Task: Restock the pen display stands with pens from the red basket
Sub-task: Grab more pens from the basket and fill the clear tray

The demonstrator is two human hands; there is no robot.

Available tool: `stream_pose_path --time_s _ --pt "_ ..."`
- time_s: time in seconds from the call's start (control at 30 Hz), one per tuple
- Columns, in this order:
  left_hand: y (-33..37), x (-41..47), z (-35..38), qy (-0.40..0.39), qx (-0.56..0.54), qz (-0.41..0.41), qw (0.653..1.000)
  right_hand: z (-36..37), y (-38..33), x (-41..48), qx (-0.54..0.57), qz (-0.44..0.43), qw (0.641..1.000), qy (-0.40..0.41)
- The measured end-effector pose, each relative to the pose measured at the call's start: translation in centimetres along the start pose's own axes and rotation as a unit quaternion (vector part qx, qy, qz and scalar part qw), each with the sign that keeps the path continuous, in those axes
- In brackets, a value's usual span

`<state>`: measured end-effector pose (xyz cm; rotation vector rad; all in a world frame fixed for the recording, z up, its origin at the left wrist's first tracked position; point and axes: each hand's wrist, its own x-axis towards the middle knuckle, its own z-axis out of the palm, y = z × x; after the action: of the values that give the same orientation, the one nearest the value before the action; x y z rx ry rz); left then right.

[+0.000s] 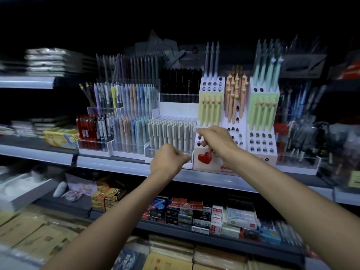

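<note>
Hiding the stand's (212, 165) lower holes is the right hand (216, 140).

Middle shelf (109, 164) carries the stands. Far left on it, an open box (58, 138). Right of that, a tiered pen stand (93, 148), rows rising toward the back. Next right, a second tiered stand (169, 155): front row of pens (171, 133) low, back row (181, 82) high behind. Just beside it on the right, the holed display stand (261, 141), three columns, pens upright in the upper holes. Further right, a tray of pens (300, 160). Left hand (167, 159) before the second stand's front row. Right hand (216, 142) before the holed stand's lower left holes. Lower shelf (165, 228) underneath holds small boxes (196, 213). Upper shelf (27, 81) at left bears stacked packs (46, 59).
</note>
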<state>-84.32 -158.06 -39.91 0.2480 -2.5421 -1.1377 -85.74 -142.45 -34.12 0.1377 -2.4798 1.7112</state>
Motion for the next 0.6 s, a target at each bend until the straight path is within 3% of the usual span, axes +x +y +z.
stream_pose_path --time_s 0.13,0.3,0.6 --pt "0.2 -3.0 -0.8 -0.079 -0.191 0.034 0.978 -0.5 0.1 -1.8 0.085 0.025 0.996 -0.003" --pt "0.8 -6.2 -1.3 -0.116 -0.295 0.022 0.948 -0.3 0.1 -3.9 0.227 0.045 0.972 -0.028" --pt "1.7 -7.5 -0.2 -0.091 -0.368 0.023 0.925 0.5 0.6 -5.3 0.204 0.000 0.979 0.005"
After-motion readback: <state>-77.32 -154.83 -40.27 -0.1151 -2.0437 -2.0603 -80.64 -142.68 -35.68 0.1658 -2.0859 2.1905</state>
